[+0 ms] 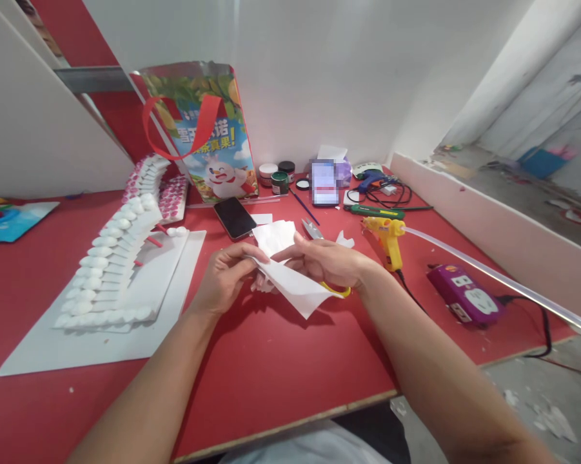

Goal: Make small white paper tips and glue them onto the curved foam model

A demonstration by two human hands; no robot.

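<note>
A thin white sheet of tissue-like paper (297,283) hangs between my two hands, its pointed end drooping toward the table front. My left hand (229,274) pinches its left edge between thumb and fingers. From the other side, my right hand (326,261) has its bent fingers on the sheet, partly hidden behind it. Just beyond the fingers shows a textured white piece of tissue (275,237); whether it joins the sheet I cannot tell. Under my right hand lies a pair of scissors (312,229), with part of a yellow handle showing.
At left, a curved model of white cotton swabs (111,258) rests on white board (33,351). Behind are a gift bag (227,167), phone (235,218), paint jars (280,183) and another phone (324,182). Rightward lie a yellow glue gun (391,241), green cutter (374,211) and purple power strip (465,293).
</note>
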